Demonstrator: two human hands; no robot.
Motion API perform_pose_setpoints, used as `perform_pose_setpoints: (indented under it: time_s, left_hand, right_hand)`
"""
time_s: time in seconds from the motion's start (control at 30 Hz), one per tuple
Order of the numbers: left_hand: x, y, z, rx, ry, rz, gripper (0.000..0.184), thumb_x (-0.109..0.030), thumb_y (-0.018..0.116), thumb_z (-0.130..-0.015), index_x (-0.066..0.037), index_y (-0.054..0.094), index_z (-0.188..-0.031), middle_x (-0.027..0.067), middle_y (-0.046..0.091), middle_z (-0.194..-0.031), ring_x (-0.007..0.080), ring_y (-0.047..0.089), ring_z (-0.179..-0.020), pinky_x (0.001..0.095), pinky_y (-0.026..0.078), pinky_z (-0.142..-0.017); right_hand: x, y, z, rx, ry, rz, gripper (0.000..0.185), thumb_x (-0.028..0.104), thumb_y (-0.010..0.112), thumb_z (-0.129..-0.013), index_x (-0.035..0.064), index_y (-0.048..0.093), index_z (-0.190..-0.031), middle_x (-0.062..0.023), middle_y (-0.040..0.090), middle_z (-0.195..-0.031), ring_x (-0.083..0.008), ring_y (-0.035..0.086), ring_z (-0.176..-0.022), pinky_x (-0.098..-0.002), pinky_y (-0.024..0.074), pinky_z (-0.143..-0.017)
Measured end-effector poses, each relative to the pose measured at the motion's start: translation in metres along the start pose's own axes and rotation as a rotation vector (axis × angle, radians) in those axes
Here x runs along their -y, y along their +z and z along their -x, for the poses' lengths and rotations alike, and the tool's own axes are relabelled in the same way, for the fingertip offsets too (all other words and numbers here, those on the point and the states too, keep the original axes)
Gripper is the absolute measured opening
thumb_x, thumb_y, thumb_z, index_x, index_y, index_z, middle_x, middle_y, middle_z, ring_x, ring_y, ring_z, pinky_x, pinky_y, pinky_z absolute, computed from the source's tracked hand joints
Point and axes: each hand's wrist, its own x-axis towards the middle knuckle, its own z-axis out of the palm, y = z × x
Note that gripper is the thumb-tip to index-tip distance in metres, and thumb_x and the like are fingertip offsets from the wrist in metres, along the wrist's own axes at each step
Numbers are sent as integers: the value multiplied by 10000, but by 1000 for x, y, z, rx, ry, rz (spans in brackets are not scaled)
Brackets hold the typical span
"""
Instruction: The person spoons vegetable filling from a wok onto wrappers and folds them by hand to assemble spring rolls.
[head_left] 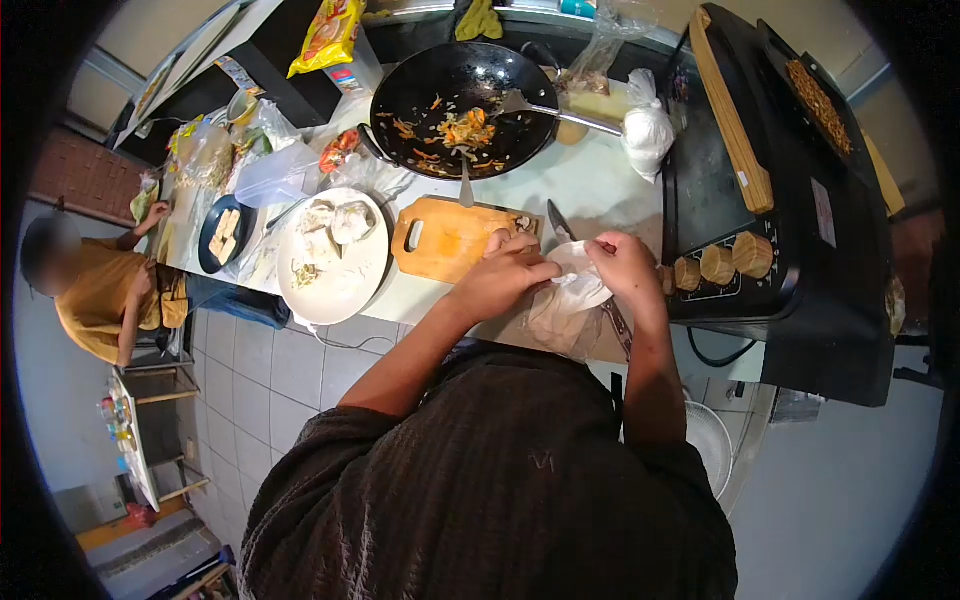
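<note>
In front of my body, my left hand (pixel 508 272) has its fingers bent and pinches the near side of thin, whitish plastic. My right hand (pixel 628 265) grips the rim of a small white round dish (pixel 572 256) between thumb and fingers. A crumpled clear plastic bag (pixel 565 325) hangs below, partly over the counter edge. Whatever lies inside the dish is hard to make out. Left of the hands lies a wooden cutting board (pixel 450 240). A knife (pixel 560 220) rests just beyond the dish, and a knife handle (pixel 617 325) shows beside the bag.
A black wok (pixel 430 85) with shredded vegetables and a metal spatula (pixel 570 115) stands behind. A white plate (pixel 340 290) of pale food sits left; further left is a dark plate (pixel 215 255). A black appliance (pixel 790 270) borders the right. Another person (pixel 95 290) is at far left.
</note>
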Motion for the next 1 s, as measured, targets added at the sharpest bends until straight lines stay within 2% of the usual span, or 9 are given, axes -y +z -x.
perform_pose_setpoints:
  time_s: [0.1, 0.17, 0.3, 0.6, 0.7, 0.8, 0.87, 0.9, 1.0]
  left_hand:
    - [0, -1, -2, -42, 32, -24, 146, -171, 661, -855, -138, 640, -996, 51, 663, -947, 225, 557, -1020, 431, 349, -917]
    - [0, -4, -5, 46, -7, 71, 195, -150, 695, -839, -102, 623, -1013, 98, 637, -963, 289, 606, -996, 416, 415, -863]
    - [3, -1, -8, -76, 72, 182, 177, -148, 696, -846, -71, 615, -983, 131, 626, -932, 336, 614, -910, 423, 468, -783]
    - [10, -1, -18, 111, -152, 248, 176, -118, 647, -900, -71, 567, -1049, 164, 636, -906, 401, 617, -873, 447, 490, -731]
    - [20, 2, -21, 91, -122, 386, 143, -121, 640, -921, -78, 576, -1041, 140, 648, -897, 347, 643, -829, 414, 495, -717]
    - [22, -2, -22, 75, -157, 597, 112, -103, 661, -915, -56, 581, -977, 124, 630, -847, 290, 641, -771, 397, 497, -651]
    - [21, -5, -19, 143, -227, 711, 99, -87, 677, -915, -58, 615, -987, 61, 628, -840, 167, 627, -743, 321, 493, -607]
    - [19, -7, -19, 151, -227, 720, 99, -87, 677, -915, -58, 615, -987, 61, 628, -840, 167, 627, -743, 321, 493, -607]
    - [9, -27, -22, 212, -325, 838, 107, -37, 713, -880, -45, 644, -961, 70, 680, -998, 193, 631, -920, 318, 494, -827]
  right_hand:
    - [0, 0, -5, -81, -20, 140, 290, 258, 640, -875, -24, 691, -914, -174, 696, -776, -278, 670, -689, -375, 508, -675]
    - [1, 0, -8, -93, 3, 168, 292, 261, 621, -883, -25, 681, -898, -184, 683, -767, -320, 657, -680, -399, 503, -663]
    - [-4, 1, -13, -116, -38, 148, 295, 263, 618, -883, -26, 674, -887, -181, 674, -747, -314, 650, -663, -404, 495, -653]
    - [4, -6, -5, -190, -38, 178, 289, 274, 613, -900, -9, 663, -878, -183, 665, -752, -309, 645, -663, -402, 480, -642]
    - [0, -6, 4, -190, -84, 62, 288, 282, 628, -903, -4, 660, -891, -190, 659, -754, -320, 645, -674, -404, 482, -646]
    - [-7, -5, 15, -180, -69, 21, 275, 268, 635, -921, -6, 654, -906, -161, 656, -741, -255, 637, -662, -374, 478, -638]
    - [-7, -7, 25, -184, -88, -217, 231, 222, 633, -947, -7, 649, -923, -92, 641, -714, -150, 594, -656, -320, 463, -623]
    - [-5, -9, 29, -186, -77, -216, 231, 222, 633, -947, -7, 649, -923, -92, 641, -714, -150, 594, -656, -320, 463, -623]
    - [7, -15, 43, -213, -112, -324, 192, 182, 627, -965, -6, 648, -935, -30, 612, -703, -74, 543, -674, -273, 443, -617]
